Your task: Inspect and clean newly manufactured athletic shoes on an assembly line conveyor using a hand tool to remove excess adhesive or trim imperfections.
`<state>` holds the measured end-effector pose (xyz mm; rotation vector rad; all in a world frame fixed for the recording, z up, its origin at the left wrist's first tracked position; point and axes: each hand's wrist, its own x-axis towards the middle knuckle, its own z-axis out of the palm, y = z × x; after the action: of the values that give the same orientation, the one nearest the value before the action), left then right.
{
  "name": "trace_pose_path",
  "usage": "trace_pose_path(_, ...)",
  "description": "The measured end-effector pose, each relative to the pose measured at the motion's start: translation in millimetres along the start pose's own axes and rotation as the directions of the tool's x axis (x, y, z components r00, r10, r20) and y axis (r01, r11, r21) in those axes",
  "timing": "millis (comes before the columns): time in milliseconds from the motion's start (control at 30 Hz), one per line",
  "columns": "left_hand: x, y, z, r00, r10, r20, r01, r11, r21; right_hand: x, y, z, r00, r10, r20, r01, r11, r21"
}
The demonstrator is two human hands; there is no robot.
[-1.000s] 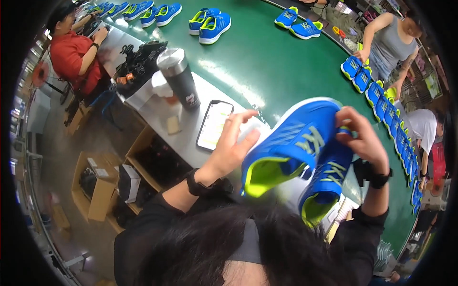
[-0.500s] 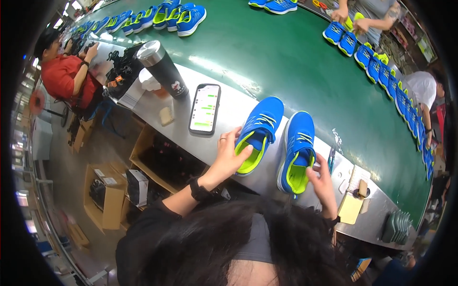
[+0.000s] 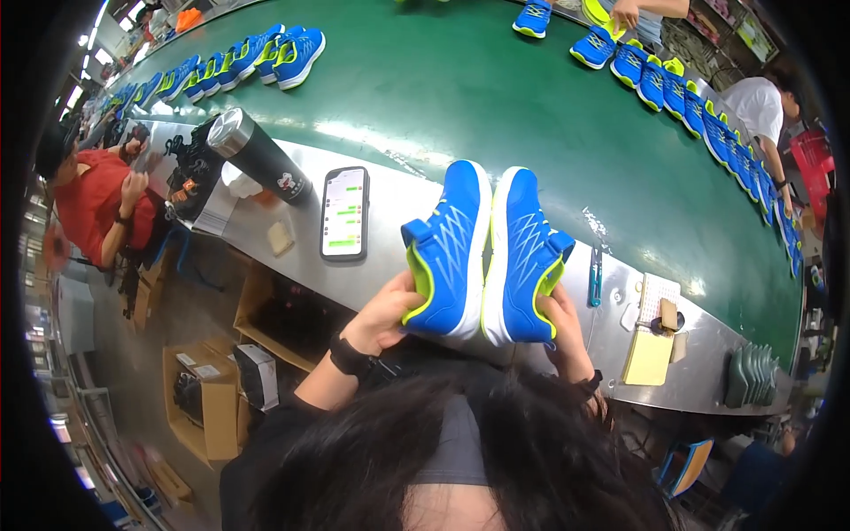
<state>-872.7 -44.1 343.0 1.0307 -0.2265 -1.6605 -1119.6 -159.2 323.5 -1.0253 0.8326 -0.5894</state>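
At the near edge of the metal bench (image 3: 398, 265), just beyond the person's dark hair, two blue shoes with lime-yellow linings are held side by side, toes pointing away toward the belt. The left hand (image 3: 382, 311) curls around the heel of the left shoe (image 3: 449, 252), fingers closed on the yellow collar. The right hand (image 3: 560, 326) grips the heel of the right shoe (image 3: 522, 257) the same way, thumb against its outer side. The two shoes touch along their inner edges, their toes reaching over the near rim of the green conveyor belt (image 3: 460, 97). A dark band sits on each wrist.

Left of the shoes on the bench lies a phone (image 3: 344, 213) with a lit screen, face up, and beyond it to the left a dark steel flask (image 3: 258, 155) stands leaning in the fisheye view. Right of the shoes a blue pen (image 3: 594, 276) lies on the metal, then a yellow notepad (image 3: 649, 356) near the right end.

Farther off, the belt carries more blue shoes: a row at the far left (image 3: 239, 62) and a long line curving down the far right side (image 3: 682, 93). A person in a red top (image 3: 93, 208) sits at the left, and another in a white top (image 3: 763, 106) stands at the far right.
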Motion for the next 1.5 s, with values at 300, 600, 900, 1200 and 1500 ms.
trace_pose_path(300,-1,0,5,0.996,-0.069,0.054,0.073,0.995,-0.065,1,-9,-2,0.998,0.048,0.046,-0.06,0.947,0.315)
trace_pose_path(600,-20,24,15,0.924,0.383,0.026,-0.373,0.881,0.292,-10,-42,-31,0.985,-0.169,-0.04,0.173,0.96,0.22)
trace_pose_path(900,-31,-8,22,0.564,0.817,0.122,-0.19,-0.015,0.982,-33,-41,-15,0.742,-0.666,0.074,0.353,0.294,-0.888)
trace_pose_path(1200,-28,-17,44,0.59,0.79,0.169,-0.13,-0.114,0.985,-39,-27,-6,0.791,-0.611,0.029,0.16,0.16,-0.974)
trace_pose_path(1500,-21,5,47,0.825,0.545,-0.149,-0.328,0.676,0.66,-33,-41,-17,0.938,-0.267,-0.22,0.141,0.875,-0.464)
